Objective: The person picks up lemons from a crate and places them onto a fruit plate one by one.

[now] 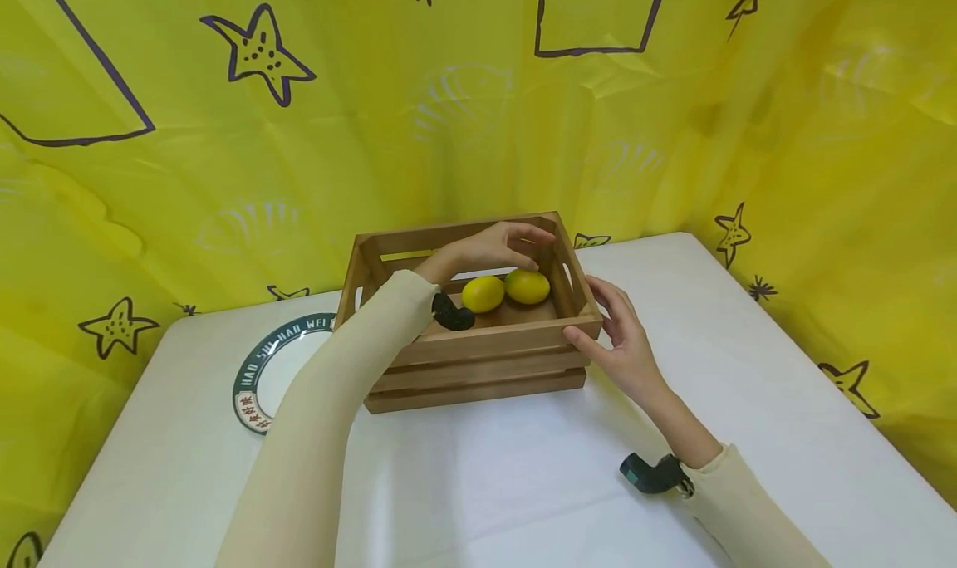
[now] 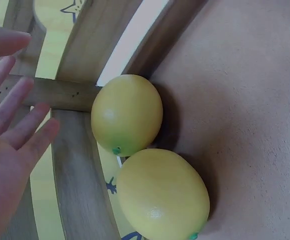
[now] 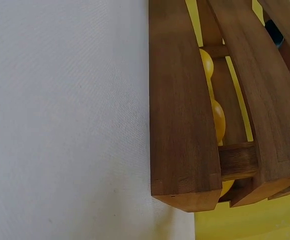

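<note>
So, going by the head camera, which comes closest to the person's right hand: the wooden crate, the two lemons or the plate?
1. Wooden crate: the right hand touches its near right corner.
2. Right lemon: inside the crate, on the hand's side.
3. Left lemon: beside it, further left.
4. Plate: left of the crate, farthest.

The only writing I can read is on the plate (image 1: 257, 377) by my left arm: its dark green rim carries pale capitals, "HAO SU" and then "HAO WEI", with my sleeve covering what follows. A small red mark low on the rim is too small to read.
</note>
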The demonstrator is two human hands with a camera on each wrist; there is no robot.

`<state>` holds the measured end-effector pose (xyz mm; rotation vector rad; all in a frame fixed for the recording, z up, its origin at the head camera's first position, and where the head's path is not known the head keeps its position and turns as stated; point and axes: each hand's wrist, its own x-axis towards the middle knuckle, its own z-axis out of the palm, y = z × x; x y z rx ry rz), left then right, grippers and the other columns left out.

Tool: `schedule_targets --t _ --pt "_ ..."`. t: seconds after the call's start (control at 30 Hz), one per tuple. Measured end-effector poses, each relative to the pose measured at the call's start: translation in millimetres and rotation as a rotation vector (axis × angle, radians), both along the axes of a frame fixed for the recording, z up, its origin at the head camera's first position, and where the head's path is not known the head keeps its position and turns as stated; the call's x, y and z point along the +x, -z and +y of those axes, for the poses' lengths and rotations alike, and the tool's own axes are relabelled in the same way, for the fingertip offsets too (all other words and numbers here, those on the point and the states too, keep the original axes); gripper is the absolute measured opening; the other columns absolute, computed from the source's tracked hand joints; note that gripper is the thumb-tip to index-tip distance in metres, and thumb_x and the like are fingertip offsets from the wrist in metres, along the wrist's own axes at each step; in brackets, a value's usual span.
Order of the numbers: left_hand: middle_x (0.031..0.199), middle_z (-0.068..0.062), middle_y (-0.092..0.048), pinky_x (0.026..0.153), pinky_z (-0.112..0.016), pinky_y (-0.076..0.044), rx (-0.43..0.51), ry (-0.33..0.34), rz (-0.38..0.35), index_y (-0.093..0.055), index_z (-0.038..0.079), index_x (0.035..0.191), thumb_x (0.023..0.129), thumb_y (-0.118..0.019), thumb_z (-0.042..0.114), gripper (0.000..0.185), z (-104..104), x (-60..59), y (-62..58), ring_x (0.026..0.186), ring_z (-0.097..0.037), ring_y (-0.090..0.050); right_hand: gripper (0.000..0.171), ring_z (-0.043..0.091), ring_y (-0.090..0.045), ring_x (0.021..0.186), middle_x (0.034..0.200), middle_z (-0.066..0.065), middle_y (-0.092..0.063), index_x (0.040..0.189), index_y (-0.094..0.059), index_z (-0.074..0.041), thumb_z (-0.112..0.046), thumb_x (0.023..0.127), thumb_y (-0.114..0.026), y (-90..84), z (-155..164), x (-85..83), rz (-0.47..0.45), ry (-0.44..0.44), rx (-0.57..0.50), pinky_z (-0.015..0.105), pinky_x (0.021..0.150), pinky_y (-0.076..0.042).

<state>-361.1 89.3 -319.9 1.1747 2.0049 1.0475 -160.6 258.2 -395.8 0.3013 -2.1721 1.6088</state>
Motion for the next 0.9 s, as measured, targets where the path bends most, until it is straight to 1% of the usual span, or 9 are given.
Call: schedule_targets --t 0.17,0.3,0.4,0.5,0.6,0.67,0.8,0.9 --pt "0.148 -0.011 -0.044 0.108 -0.033 -0.041 -0.034 -0.017 0.033 -0.046 0.004 0.142 0.092 -0.065 0.009 0.054 5 -0.2 -3.8 0.135 -0.027 -0.043 0.068 0.031 -0.033 0.139 0.148 0.013 -0.034 0.147 -0.037 -0.005 0.005 0.087 -0.066 -0.8 0 -0.8 -0.002 0.008 0.002 0.010 0.104 -0.034" --pt "0.142 -0.013 -0.049 0.108 -0.033 -0.041 -0.063 -0.017 0.054 -0.051 -0.001 0.136 0.091 -0.065 0.005 0.048 8 0.0 -3.5 0.132 -0.028 -0.045 0.068 0.029 -0.034 0.139 0.148 0.013 -0.034 0.147 -0.037 -0.004 0.006 0.087 -0.066 0.1 -1 -0.3 -0.002 0.008 -0.009 0.011 0.104 -0.035" --pt "0.138 -0.017 -0.052 0.107 -0.032 -0.041 -0.105 0.014 0.096 -0.053 -0.005 0.132 0.089 -0.065 0.004 0.045 11 -0.9 -0.4 0.129 -0.029 -0.047 0.068 0.026 -0.035 0.138 0.148 0.014 -0.034 0.147 -0.037 -0.003 0.007 0.087 -0.066 1.0 -1 0.7 0.003 0.004 -0.016 0.011 0.104 -0.035" --pt "0.140 -0.018 -0.051 0.109 -0.030 -0.039 -0.139 0.050 0.121 -0.052 -0.006 0.134 0.089 -0.065 0.002 0.047 12 -3.9 5.6 0.132 -0.028 -0.047 0.068 0.019 -0.036 0.137 0.147 0.014 -0.035 0.147 -0.037 -0.002 0.008 0.086 -0.066 2.8 -3 -0.2 0.017 0.000 -0.021 0.012 0.104 -0.035" --pt "0.144 -0.018 -0.048 0.112 -0.030 -0.035 -0.173 0.073 0.133 -0.049 -0.006 0.137 0.090 -0.064 0.001 0.050 13 -6.8 9.1 0.137 -0.029 -0.042 0.069 0.013 -0.037 0.135 0.146 0.013 -0.035 0.147 -0.037 -0.002 0.010 0.085 -0.065 3.0 -3 -2.0 0.037 0.000 -0.037 0.012 0.104 -0.036" --pt "0.147 -0.017 -0.044 0.114 -0.030 -0.032 -0.223 0.083 0.156 -0.047 -0.004 0.140 0.090 -0.064 0.002 0.053 15 -7.5 10.2 0.140 -0.029 -0.038 0.070 0.010 -0.038 0.133 0.146 0.012 -0.035 0.147 -0.036 -0.002 0.011 0.085 -0.064 2.5 -2 -2.9 0.043 0.002 -0.043 0.012 0.104 -0.037" --pt "0.151 -0.016 -0.038 0.116 -0.031 -0.029 -0.327 0.119 0.230 -0.044 -0.002 0.143 0.091 -0.064 0.004 0.056 16 -4.6 11.4 0.142 -0.030 -0.033 0.069 0.008 -0.037 0.132 0.146 0.010 -0.035 0.148 -0.036 -0.003 0.010 0.086 -0.064 1.6 -2 -2.2 0.024 -0.001 -0.043 0.012 0.104 -0.036" --pt "0.151 -0.016 -0.039 0.117 -0.033 -0.028 -0.377 0.145 0.297 -0.043 -0.001 0.144 0.091 -0.065 0.005 0.058 14 -2.1 13.7 0.142 -0.029 -0.033 0.069 0.008 -0.037 0.133 0.146 0.010 -0.035 0.148 -0.036 -0.003 0.009 0.086 -0.064 2.3 -4 -1.6 0.008 -0.003 -0.045 0.011 0.104 -0.035"
